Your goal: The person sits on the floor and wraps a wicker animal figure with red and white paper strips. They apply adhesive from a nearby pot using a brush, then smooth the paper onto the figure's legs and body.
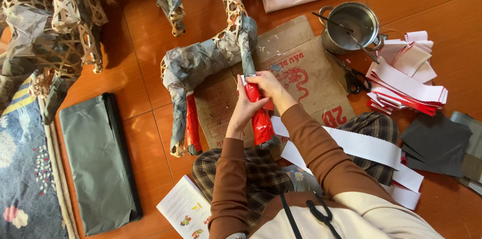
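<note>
A woven bamboo animal frame (211, 56), partly covered with grey paper, lies on a flattened cardboard sheet (311, 68). Two of its legs carry shiny red paper (193, 123). My left hand (244, 109) presses against the side of the nearer red-wrapped leg (263, 123). My right hand (267, 84) holds the upper part of that same leg, where the red paper meets the grey covering. A white paper strip (366, 146) lies across my lap.
A metal pot (351, 26) with sticks in it, black scissors (354, 78), a stack of red-and-white paper strips (406, 81) and grey sheets (434, 143) lie right. More bamboo frames (55, 28) and a folded grey sheet (100, 164) lie left. A booklet (186, 211) rests near my knee.
</note>
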